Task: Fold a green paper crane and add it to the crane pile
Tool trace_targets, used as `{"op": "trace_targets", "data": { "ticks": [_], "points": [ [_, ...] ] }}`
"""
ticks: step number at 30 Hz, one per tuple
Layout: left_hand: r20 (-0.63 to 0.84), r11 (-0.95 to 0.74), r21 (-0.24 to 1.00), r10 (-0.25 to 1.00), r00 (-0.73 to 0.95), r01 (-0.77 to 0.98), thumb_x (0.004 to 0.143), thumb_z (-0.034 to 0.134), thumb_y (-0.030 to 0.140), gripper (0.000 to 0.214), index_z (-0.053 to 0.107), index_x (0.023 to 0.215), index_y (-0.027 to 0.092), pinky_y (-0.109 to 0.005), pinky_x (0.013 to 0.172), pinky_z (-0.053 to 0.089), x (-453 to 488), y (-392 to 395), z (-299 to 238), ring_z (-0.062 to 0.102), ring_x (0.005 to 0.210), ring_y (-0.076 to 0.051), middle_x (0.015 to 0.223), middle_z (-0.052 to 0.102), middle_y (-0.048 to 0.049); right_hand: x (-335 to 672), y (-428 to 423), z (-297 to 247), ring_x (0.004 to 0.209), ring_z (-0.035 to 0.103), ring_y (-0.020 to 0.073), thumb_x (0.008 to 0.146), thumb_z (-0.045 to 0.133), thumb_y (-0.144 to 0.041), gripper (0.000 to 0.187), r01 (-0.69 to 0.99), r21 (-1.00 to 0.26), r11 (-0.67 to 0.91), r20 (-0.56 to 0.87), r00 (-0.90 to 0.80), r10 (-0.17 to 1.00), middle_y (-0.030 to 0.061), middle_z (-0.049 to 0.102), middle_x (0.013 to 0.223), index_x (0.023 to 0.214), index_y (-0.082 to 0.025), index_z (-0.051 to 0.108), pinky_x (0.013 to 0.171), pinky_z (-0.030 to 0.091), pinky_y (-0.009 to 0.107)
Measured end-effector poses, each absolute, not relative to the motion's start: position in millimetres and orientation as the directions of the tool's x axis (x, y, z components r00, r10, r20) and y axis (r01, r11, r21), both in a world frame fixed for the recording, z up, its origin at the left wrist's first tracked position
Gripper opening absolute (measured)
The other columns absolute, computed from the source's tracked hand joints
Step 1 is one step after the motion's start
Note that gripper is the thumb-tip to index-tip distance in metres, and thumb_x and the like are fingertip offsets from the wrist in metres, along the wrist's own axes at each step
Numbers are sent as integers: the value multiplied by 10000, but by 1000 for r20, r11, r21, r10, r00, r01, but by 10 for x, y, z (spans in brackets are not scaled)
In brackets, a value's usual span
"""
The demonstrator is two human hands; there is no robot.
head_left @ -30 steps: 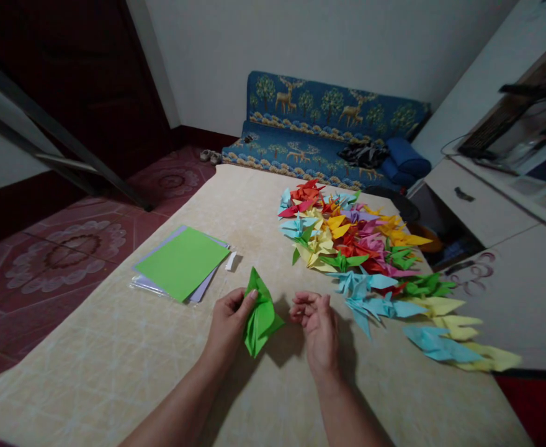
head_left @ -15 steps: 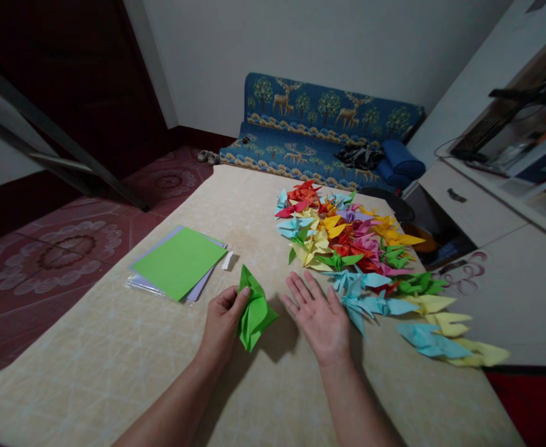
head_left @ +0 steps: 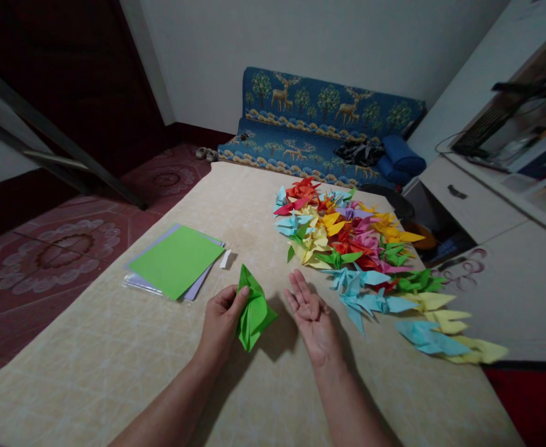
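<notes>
My left hand (head_left: 223,316) pinches a partly folded green origami paper (head_left: 255,312) between thumb and fingers, holding it above the table. The paper has a pointed top and a flap sticking out to the right. Palm up, my right hand (head_left: 314,323) is a short way to the right of it, apart from the paper. Nothing lies in that palm; some fingers stretch out and the thumb is bent in across it. Many folded paper cranes (head_left: 333,233) in several colours lie beyond the right hand, the light blue crane (head_left: 354,295) being nearest.
A stack of green and purple paper sheets (head_left: 177,261) lies on the left of the table, partly on a clear plastic sleeve. Beside it is a small white scrap (head_left: 225,259). Behind the cloth-covered table (head_left: 91,347) stands a blue patterned sofa (head_left: 301,124); a white cabinet (head_left: 510,279) is at right.
My right hand's thumb has folded in over the palm, and its fingers have drawn closer together. The left hand still holds the green paper in nearly the same place.
</notes>
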State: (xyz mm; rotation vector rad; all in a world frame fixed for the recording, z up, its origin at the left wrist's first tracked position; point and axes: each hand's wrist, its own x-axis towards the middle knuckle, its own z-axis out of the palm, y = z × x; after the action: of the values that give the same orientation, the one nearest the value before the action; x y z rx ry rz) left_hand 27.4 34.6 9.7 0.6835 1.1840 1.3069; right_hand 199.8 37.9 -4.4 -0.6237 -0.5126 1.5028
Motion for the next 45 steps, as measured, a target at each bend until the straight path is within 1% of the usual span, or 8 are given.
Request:
{"op": "trace_targets", "data": {
  "ticks": [4,7,9,11,14,18,28,45],
  "points": [
    [-266,198,907,954,-140,-371,692,775,399,292,671,730,129,-191,499,434,265,343,77,550,513,-96,615,647,3,1995,371,-44,1349,415,232,605,536,21,317,-762,-647,-36,-83,24,996,-4,656,1233,416,-200,410,1146,221,533],
    [-260,193,907,956,-135,-375,714,764,388,276,670,744,131,-190,513,443,262,341,70,555,521,-92,626,651,7,2003,373,-53,1293,483,229,617,556,8,311,-773,-632,-46,-93,17,996,9,724,886,420,-212,459,1133,263,527],
    [-259,193,908,956,-135,-372,716,761,389,274,668,740,133,-191,512,442,263,340,75,558,521,-93,628,653,8,2007,373,-56,1182,576,218,637,569,-13,307,-789,-613,-44,-94,17,995,-18,603,583,429,-225,490,1118,299,522],
    [-264,198,907,955,-136,-371,704,767,395,283,664,725,133,-194,501,437,266,339,86,553,508,-96,614,648,7,2011,373,-57,989,654,192,644,574,-30,304,-803,-594,-41,-102,25,994,-46,457,454,427,-230,498,1109,323,513],
    [-261,196,910,955,-139,-366,687,774,403,297,663,714,129,-197,492,431,271,341,102,549,501,-100,602,644,2,2015,375,-54,700,618,137,604,569,-17,298,-811,-583,-44,-112,27,993,-62,406,421,413,-227,480,1110,334,514],
    [-258,198,915,957,-135,-351,697,764,408,299,666,720,127,-195,496,430,272,349,99,554,515,-103,607,641,-2,2012,375,-38,575,514,108,567,564,3,298,-840,-539,-65,-138,12,990,-69,386,397,393,-221,473,1087,373,499],
    [-256,201,914,960,-115,-353,723,748,404,290,652,720,130,-193,507,432,273,337,90,554,527,-102,600,618,9,2005,369,-6,603,528,112,578,562,-4,312,-842,-535,-72,-153,13,988,-69,357,396,392,-207,416,1096,361,492],
    [-253,209,930,961,-114,-301,734,731,405,294,643,700,128,-187,492,401,287,336,90,528,521,-99,606,618,-5,2025,372,-54,829,644,150,646,660,-50,321,-829,-553,-81,-122,-16,992,-55,405,415,416,-215,508,1064,405,438]
  ]
}}
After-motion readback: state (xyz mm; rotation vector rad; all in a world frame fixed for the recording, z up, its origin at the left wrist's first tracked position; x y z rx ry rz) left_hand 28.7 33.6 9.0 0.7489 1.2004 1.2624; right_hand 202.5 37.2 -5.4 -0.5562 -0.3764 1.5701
